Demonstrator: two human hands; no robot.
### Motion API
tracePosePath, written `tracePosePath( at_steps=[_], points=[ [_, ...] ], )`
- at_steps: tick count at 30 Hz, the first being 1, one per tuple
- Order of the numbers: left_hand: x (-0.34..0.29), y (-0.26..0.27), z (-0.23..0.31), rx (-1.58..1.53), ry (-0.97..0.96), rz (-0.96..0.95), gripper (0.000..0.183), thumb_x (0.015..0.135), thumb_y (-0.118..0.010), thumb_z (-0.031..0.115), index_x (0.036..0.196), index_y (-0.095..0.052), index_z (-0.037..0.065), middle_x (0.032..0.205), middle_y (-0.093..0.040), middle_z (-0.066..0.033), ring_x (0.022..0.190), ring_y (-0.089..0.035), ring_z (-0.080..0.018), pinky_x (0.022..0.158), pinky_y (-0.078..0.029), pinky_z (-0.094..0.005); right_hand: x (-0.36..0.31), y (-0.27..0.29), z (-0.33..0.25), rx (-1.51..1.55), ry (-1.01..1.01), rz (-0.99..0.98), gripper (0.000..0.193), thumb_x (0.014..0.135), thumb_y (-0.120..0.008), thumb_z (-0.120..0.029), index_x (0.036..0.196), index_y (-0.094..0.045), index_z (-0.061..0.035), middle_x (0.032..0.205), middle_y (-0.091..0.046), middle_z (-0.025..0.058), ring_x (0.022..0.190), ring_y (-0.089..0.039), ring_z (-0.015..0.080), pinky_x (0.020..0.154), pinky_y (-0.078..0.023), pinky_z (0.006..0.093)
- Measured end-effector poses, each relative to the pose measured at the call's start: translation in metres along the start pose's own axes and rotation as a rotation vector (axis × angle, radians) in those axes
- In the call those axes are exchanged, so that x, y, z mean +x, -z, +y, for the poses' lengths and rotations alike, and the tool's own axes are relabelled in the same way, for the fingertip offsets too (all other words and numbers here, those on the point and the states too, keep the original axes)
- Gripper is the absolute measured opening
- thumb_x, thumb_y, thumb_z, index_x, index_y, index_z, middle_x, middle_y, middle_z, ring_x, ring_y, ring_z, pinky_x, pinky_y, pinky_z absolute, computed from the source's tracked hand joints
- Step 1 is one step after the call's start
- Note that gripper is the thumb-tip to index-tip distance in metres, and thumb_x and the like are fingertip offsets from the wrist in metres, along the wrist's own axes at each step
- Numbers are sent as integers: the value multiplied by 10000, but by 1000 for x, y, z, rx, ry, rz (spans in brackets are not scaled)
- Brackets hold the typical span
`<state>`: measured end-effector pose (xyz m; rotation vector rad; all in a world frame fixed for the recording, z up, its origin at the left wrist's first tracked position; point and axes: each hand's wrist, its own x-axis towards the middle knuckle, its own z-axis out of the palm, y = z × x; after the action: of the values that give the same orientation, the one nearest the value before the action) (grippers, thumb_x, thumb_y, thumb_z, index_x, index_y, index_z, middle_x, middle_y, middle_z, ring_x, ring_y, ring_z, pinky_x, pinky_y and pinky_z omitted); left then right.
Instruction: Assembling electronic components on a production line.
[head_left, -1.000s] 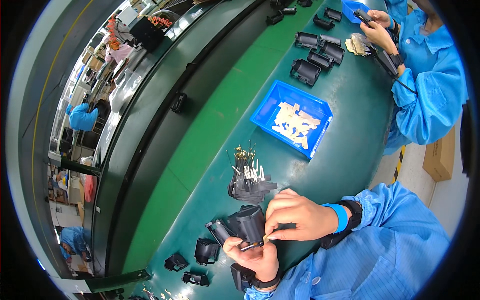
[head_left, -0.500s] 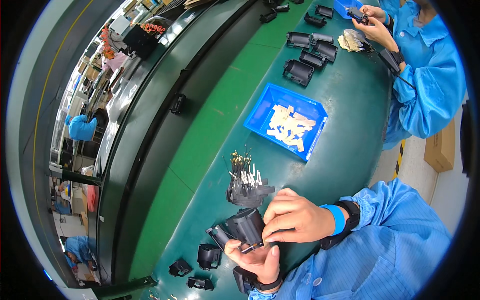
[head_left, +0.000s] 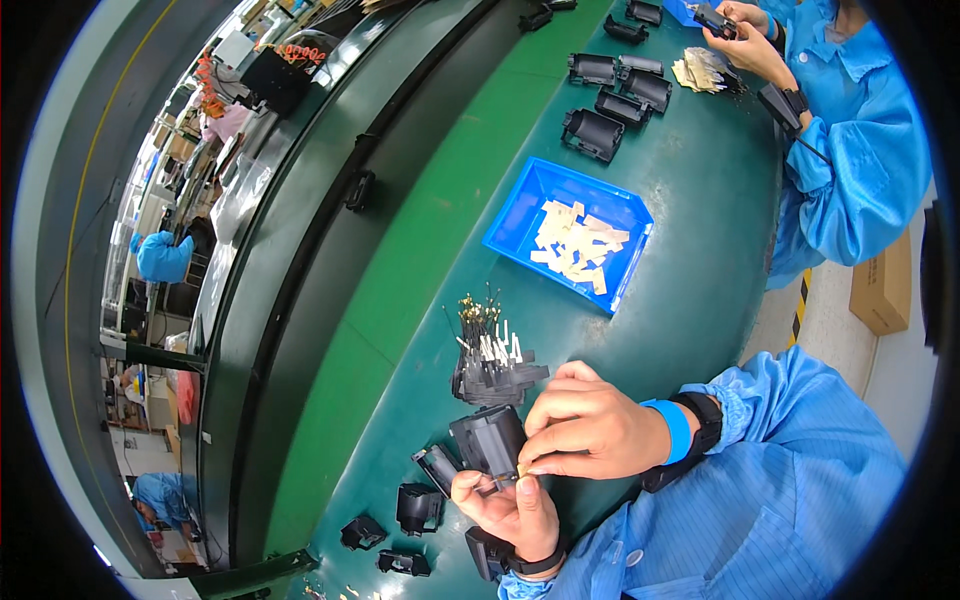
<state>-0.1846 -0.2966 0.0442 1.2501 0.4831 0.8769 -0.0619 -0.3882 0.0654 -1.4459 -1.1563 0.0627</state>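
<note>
My left hand [head_left: 515, 515] grips the lower end of a black plastic housing [head_left: 490, 442], its fingers underneath and its thumb at the near edge. My right hand [head_left: 600, 425] is closed in a pinch at the housing's lower right corner, close to the left thumb. A tiny pale yellowish bit [head_left: 522, 469] shows at those fingertips; its kind is too small to make out. Against the left fingers sits a narrower black plastic part [head_left: 437, 468]. Just beyond the housing lies a bundle of black wires [head_left: 490, 350] with white sleeves and brass-coloured tips.
A blue bin [head_left: 515, 218] with cream-coloured strips stands farther up the green table. Several black housings [head_left: 418, 508] lie at lower left, more [head_left: 593, 134] at the far end. A co-worker's hands [head_left: 745, 45] hold a black part there. A conveyor [head_left: 330, 270] runs along the left.
My left thumb has moved in against the housing's corner, meeting the right fingertips. The housing has shifted slightly up and left. The view has shifted a little.
</note>
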Motion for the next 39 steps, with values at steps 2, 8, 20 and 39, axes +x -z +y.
tracePosePath(
  at_steps=[2, 8, 20, 39],
  points=[
    [0, -1, 0, 14, -27, 1, 514, 760, -713, 160, 1117, -351, 85, 962, -339, -15, 819, -420, -112, 707, -340, -227, 0, 0, 0, -6, 0, -7, 89, 750, -669, -171, 825, -625, -149, 813, -503, -31, 716, -490, 140, 748, -306, 335],
    [0, -3, 6, 14, 6, -49, 472, 766, -707, 151, 1077, -358, 82, 953, -371, -24, 781, -431, -112, 686, -350, -231, -2, -1, 2, 48, -64, -67, 72, 778, -645, -198, 820, -614, -147, 827, -513, -25, 749, -502, 146, 753, -304, 333],
    [-1, -2, -8, -18, 4, -110, 490, 736, -717, 140, 1077, -370, 84, 967, -359, -19, 837, -419, -117, 722, -349, -232, -2, 9, 6, 73, -79, -75, 96, 797, -616, -219, 823, -574, -136, 817, -516, -17, 773, -514, 154, 755, -303, 338],
    [5, -8, 6, -296, -45, -186, 439, 812, -540, -23, 1215, -390, 64, 1218, -451, -146, 971, -525, -248, 850, -455, -349, 16, 75, 11, -483, 185, 314, 83, 799, -567, -171, 815, -555, -91, 792, -540, 21, 756, -551, 187, 670, -380, 343]
  ],
)
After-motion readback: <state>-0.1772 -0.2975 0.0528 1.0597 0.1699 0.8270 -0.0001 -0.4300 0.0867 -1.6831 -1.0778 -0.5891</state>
